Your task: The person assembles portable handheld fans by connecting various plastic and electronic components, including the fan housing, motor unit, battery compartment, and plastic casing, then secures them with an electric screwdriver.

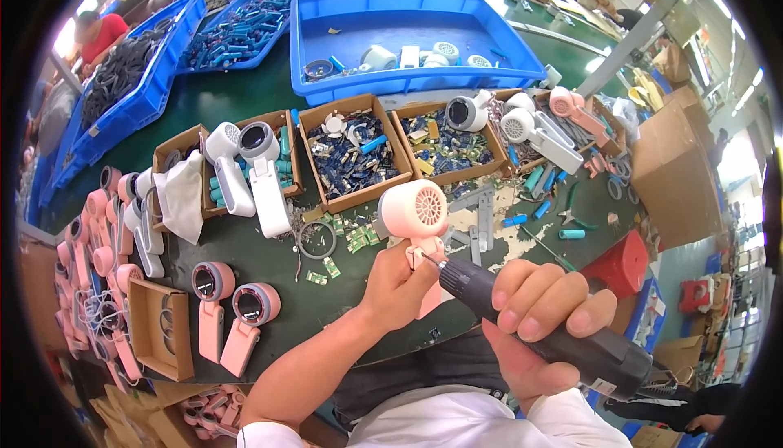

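My left hand (393,281) is closed round the neck and handle of a pink handheld fan (414,208), whose round grille head points up and right. A black electric screwdriver (477,289) lies in my right hand (545,317), fingers wrapped over its body. Its tip meets the fan at the hinge below the head; whether it sits in a screw I cannot tell. Beyond the fan stands a cardboard box of small circuit boards (351,163). Two pink fans with grey rims (214,282) lie on the green table to the left.
White fans (265,179) lean on the row of cardboard boxes. A blue bin (416,16) stands behind them. Pliers (571,207), blue battery cells (541,210) and a red container (620,264) are at the right. Many pink fans (102,260) crowd the left edge.
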A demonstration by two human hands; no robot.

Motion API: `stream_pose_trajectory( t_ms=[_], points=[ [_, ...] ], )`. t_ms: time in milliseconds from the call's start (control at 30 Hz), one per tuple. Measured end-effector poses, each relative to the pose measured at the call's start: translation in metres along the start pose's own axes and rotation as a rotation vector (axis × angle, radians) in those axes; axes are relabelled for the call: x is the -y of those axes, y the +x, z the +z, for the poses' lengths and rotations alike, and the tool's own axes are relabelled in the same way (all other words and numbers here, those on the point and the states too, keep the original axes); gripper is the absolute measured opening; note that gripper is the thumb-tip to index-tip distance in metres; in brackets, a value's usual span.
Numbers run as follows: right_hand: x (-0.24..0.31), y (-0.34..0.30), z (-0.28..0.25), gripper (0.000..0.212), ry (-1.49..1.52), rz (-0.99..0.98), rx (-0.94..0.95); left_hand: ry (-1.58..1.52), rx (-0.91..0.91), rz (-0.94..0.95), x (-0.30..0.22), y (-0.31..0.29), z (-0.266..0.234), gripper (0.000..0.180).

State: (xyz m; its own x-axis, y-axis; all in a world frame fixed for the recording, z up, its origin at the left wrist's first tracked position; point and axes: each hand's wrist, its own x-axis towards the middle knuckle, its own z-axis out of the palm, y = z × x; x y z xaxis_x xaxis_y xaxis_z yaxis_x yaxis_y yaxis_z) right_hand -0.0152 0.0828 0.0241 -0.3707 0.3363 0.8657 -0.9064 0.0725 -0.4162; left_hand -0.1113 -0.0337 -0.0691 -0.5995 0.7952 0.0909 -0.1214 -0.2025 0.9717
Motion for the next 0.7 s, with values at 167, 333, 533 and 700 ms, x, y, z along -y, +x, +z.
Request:
stream_pose_trajectory(
  t_ms=[167, 333, 533, 700],
  points=[
    [0.006, 0.002, 0.009, 0.047, -0.027, 0.095, -0.145, 0.026, -0.049, 0.054, -0.008, 0.003, 0.005, 0.027],
    [0.012, 0.009, 0.006, 0.048, -0.013, 0.187, -0.116, 0.001, -0.107, 0.090, -0.014, 0.001, 0.005, 0.016],
    [0.008, 0.007, 0.008, 0.049, -0.025, 0.139, -0.038, 0.070, -0.105, 0.094, -0.015, 0.001, 0.002, 0.015],
    [0.005, 0.006, 0.009, 0.049, -0.025, 0.102, -0.030, 0.095, -0.057, 0.010, -0.028, 0.000, -0.001, 0.017]
  ],
)
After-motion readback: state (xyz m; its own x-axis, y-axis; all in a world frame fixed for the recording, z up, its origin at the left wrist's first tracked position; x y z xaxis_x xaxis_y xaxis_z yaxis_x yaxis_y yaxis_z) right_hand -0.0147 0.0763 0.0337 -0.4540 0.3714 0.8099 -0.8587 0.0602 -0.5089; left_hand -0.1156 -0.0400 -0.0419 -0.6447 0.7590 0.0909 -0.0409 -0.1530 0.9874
